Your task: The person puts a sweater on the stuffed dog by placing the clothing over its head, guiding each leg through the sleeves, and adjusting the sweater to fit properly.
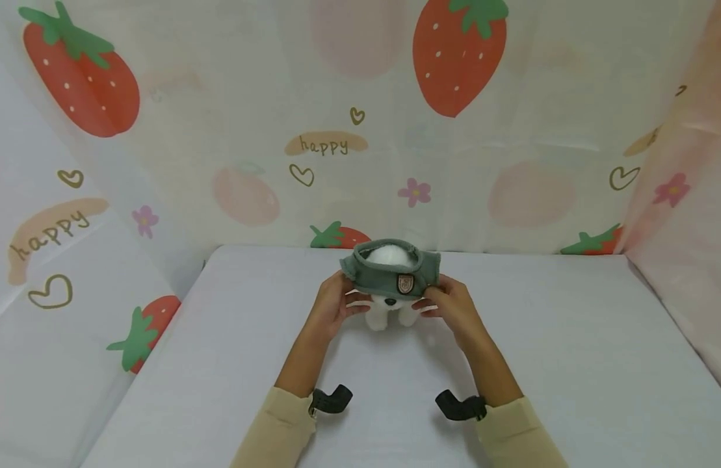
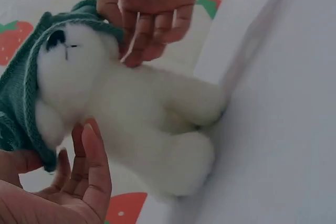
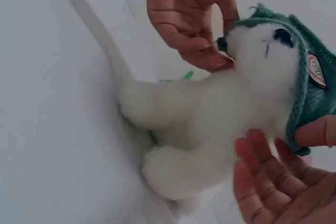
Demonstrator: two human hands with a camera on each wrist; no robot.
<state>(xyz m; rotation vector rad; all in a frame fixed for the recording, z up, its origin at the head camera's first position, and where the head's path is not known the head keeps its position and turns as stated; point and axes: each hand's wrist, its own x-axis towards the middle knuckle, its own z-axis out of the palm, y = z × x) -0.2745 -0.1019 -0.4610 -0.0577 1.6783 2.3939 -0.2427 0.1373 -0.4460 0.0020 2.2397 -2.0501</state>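
Note:
A white plush toy (image 1: pixel 376 317) with a black nose stands on the table. A small green knitted sweater (image 1: pixel 374 281) with a badge sits around its head, covering the eyes; the white crown shows through the neck opening. My left hand (image 1: pixel 331 303) pinches the sweater's lower edge at the toy's left-of-view side, thumb on the knit. On the opposite side my right hand (image 1: pixel 456 305) pinches the same edge. In the left wrist view, the other fingers of both hands spread beside the toy's body (image 2: pixel 126 98). The right wrist view shows the badge (image 3: pixel 316 70).
A white-covered table (image 1: pixel 220 364) surrounds the toy. Behind it hangs a curtain (image 1: pixel 249 130) printed with strawberries, hearts and flowers. Black bands with camera mounts (image 1: pixel 332 399) sit on both wrists, just in front of beige sleeves (image 1: pixel 278 426).

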